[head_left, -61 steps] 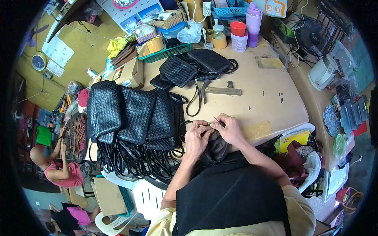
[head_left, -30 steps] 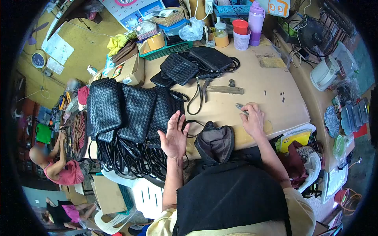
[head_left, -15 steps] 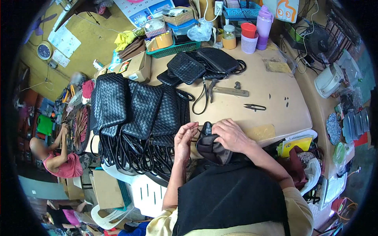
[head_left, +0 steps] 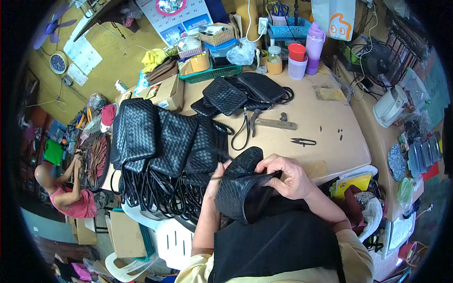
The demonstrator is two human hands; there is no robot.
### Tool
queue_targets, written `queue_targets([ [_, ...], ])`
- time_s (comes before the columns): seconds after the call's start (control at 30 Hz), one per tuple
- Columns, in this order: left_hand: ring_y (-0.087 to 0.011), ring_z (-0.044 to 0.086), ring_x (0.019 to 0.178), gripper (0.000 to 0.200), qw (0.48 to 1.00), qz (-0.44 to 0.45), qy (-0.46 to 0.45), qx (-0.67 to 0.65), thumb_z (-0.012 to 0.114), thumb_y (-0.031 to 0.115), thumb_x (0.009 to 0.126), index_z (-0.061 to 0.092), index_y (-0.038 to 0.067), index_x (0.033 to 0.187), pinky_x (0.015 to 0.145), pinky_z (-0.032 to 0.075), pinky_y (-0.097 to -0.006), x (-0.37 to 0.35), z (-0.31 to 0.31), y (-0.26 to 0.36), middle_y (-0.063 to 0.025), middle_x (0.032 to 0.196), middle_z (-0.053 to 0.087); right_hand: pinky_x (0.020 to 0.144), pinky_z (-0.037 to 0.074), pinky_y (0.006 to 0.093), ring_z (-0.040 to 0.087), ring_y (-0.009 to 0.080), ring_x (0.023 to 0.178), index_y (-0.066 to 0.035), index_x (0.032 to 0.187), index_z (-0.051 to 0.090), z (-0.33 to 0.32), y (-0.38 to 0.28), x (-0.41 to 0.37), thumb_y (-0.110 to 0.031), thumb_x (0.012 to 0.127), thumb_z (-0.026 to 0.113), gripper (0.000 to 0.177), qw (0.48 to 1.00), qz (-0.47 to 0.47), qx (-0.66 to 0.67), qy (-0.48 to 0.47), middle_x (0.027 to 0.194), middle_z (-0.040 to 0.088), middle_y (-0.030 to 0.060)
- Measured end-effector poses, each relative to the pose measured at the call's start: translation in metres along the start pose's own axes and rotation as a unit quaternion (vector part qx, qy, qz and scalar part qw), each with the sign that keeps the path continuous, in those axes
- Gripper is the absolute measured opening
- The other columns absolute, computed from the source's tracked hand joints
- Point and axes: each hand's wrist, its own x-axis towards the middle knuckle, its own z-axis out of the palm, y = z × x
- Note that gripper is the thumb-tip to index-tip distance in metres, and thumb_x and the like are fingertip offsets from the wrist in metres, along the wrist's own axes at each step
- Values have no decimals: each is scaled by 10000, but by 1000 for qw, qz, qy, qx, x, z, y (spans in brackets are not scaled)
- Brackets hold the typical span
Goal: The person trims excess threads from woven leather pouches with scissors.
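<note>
A black woven leather pouch (head_left: 233,198) is held over the table's near edge, its mouth turned toward my right side and its dark inside partly showing. My right hand (head_left: 289,177) pinches the rim of that pouch between thumb and fingers. On the other side, my left hand (head_left: 216,181) grips the pouch from behind, with most of its fingers hidden by the leather. Just left of my left hand lies a pile of black woven pouches (head_left: 172,137) with long black straps (head_left: 155,191) hanging off the table.
Beyond my hands on the table (head_left: 330,113) lie a hammer (head_left: 273,123), thread snips (head_left: 303,142) and more black pouches (head_left: 226,96). Cups and a purple bottle (head_left: 314,47) stand at the back. A white chair (head_left: 174,236) is at left. Another person (head_left: 73,200) works farther left.
The pouch has turned from showing its lining to showing its woven outside, and looks larger. My left hand has moved in behind it; the view has tilted up slightly.
</note>
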Motion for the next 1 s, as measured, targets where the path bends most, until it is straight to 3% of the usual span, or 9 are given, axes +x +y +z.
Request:
queue_targets([
  [0.03, -208, 570, 1049, 472, 987, -120, 65, -82, 406, 345, 970, 495, -27, 1246, 882, 460, -350, -14, 20, 7, -144, 1200, 564, 725, 478, 312, 599, 267, 807, -43, 890, 473, -2, -2, 0, 119, 672, 634, 316, 1000, -3, -3, 0, 906, 598, 99],
  [0.1, -207, 573, 1040, 539, 989, -112, 74, -56, 491, 395, 927, 498, -55, 1224, 892, 453, -341, -2, 1, -5, -152, 1182, 571, 692, 467, 340, 571, 284, 776, -42, 869, 459, -7, -10, 3, 158, 626, 597, 343, 994, 42, -91, -32, 835, 546, 99],
  [0.17, -199, 578, 1015, 637, 979, 45, -180, 82, 598, 438, 856, 492, -83, 1206, 895, 449, -322, 5, -4, -2, -149, 1147, 585, 673, 458, 364, 552, 297, 754, -43, 855, 455, -9, -13, 5, 171, 587, 580, 365, 988, 7, -154, -30, 789, 503, 103],
  [0.23, -158, 557, 1006, 637, 977, 35, -200, 71, 675, 412, 797, 525, -92, 1157, 887, 433, -285, 3, 10, 4, -102, 1124, 588, 662, 462, 370, 550, 298, 746, -41, 853, 454, -5, -9, 2, 177, 578, 566, 369, 976, -35, -217, 4, 796, 511, 107],
  [0.37, -90, 532, 895, 329, 933, 77, -113, 332, 633, 191, 882, 583, -61, 1088, 830, 433, -249, 8, 22, -1, -34, 1016, 625, 538, 422, 329, 525, 242, 628, -37, 889, 484, -7, 6, 0, 111, 625, 654, 347, 943, -70, -254, 205, 740, 497, 102],
  [0.43, -71, 535, 862, 286, 951, 116, -75, 275, 624, 173, 896, 597, -43, 1083, 794, 442, -240, -4, 39, -7, -13, 951, 646, 491, 353, 277, 458, 167, 572, -40, 877, 497, -23, 22, -2, 6, 683, 695, 282, 915, -52, -298, 266, 706, 480, 75],
  [0.7, -104, 550, 837, 343, 906, 213, -32, 364, 553, 276, 932, 599, -38, 1062, 758, 454, -259, 2, 56, 10, -31, 914, 636, 506, 363, 264, 445, 144, 568, -41, 793, 504, -23, 28, -2, 19, 741, 624, 143, 952, -49, -245, 176, 663, 419, 58],
  [0.9, -90, 546, 852, 285, 892, 281, -60, 350, 575, 209, 930, 588, -19, 1101, 764, 450, -241, 11, 44, -1, -24, 923, 626, 586, 390, 241, 487, 122, 658, -16, 818, 554, -25, 29, -5, 63, 760, 598, 107, 964, 25, -155, 214, 732, 538, 59],
  [1.0, -111, 513, 1001, 339, 918, 244, -71, 305, 614, 160, 900, 537, -2, 1188, 880, 408, -253, 8, 51, -1, -63, 1123, 556, 580, 377, 231, 460, 92, 632, -15, 746, 515, -19, 41, -13, 95, 761, 571, 124, 952, 60, -94, 286, 685, 497, 30],
])
